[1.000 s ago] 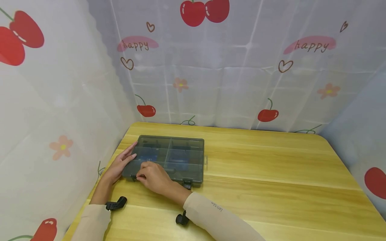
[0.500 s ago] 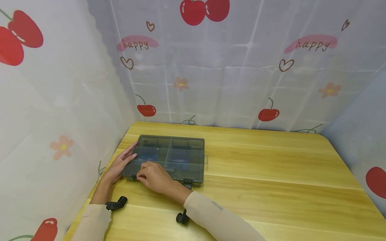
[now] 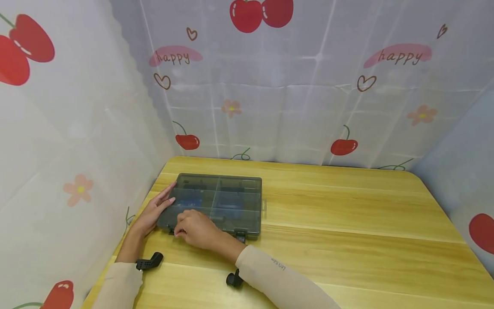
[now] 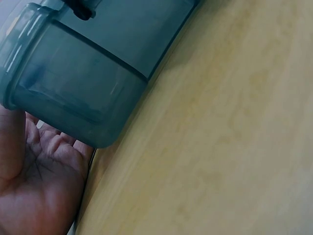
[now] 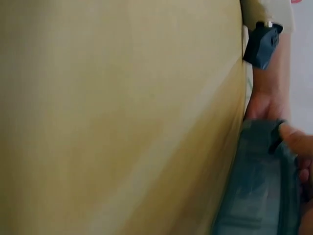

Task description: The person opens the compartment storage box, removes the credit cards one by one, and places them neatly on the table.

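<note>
A smoky-grey translucent compartment box (image 3: 239, 221) lies on the table with its lid down, blue and dark items showing through. My left hand (image 3: 150, 214) rests along its left side, fingers stretched along the edge and thumb at the lid's rim. In the left wrist view the palm (image 4: 46, 196) faces the box's corner. My right hand (image 3: 197, 229) reaches across the front and grips the dark left latch (image 3: 171, 232) with bent fingers. The right wrist view shows the thumb (image 5: 293, 139) against that latch. In the left wrist view, the latch (image 4: 78, 9) sticks outward from the box.
A second front latch (image 3: 241, 236) stands beside my right wrist. A clear tab (image 3: 264, 205) juts from the box's right side. Wood-grain table (image 3: 347, 214) extends to the right, with cherry-print curtains (image 3: 270, 116) behind and at both sides. Each wrist wears a black camera (image 3: 150, 261).
My right hand has shifted slightly down toward the table's front, and the left latch has tilted outward with it. The left hand and the box stay in place.
</note>
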`<act>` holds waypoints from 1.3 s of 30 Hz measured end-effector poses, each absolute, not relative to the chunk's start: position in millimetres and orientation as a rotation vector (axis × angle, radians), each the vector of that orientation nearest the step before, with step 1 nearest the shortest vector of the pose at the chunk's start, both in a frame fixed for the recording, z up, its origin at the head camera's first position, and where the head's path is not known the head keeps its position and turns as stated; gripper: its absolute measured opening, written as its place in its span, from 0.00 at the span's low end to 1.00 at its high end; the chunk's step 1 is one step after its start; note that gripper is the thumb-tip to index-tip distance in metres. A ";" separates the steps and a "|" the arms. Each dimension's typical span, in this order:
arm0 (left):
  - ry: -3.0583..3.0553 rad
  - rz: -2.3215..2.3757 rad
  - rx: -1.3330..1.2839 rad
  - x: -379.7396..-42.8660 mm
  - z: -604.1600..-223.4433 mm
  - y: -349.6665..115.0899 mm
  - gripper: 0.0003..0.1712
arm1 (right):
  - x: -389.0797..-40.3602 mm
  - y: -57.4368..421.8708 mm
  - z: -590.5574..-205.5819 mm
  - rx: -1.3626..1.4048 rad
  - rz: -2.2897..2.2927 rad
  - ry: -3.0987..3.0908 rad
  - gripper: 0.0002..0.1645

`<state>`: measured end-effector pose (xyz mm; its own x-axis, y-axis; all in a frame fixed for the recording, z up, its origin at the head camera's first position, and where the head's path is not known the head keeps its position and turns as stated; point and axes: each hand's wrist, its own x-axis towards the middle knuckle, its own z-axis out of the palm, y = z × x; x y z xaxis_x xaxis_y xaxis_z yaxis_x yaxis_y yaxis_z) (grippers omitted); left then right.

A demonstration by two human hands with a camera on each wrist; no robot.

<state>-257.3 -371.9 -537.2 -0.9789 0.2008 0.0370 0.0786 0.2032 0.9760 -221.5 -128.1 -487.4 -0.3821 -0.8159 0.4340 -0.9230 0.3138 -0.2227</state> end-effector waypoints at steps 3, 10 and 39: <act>2.368 1.896 0.282 -258.0 -536.5 -372.3 0.36 | -220.5 -129.0 -486.9 1.633 0.565 -2.337 0.04; 2.387 1.876 0.288 -258.9 -534.3 -373.8 0.36 | -221.1 -131.8 -486.2 1.618 0.543 -2.376 0.03; 2.370 1.912 0.269 -253.1 -533.3 -369.6 0.36 | -199.6 -72.4 -461.1 1.566 0.879 -2.415 0.11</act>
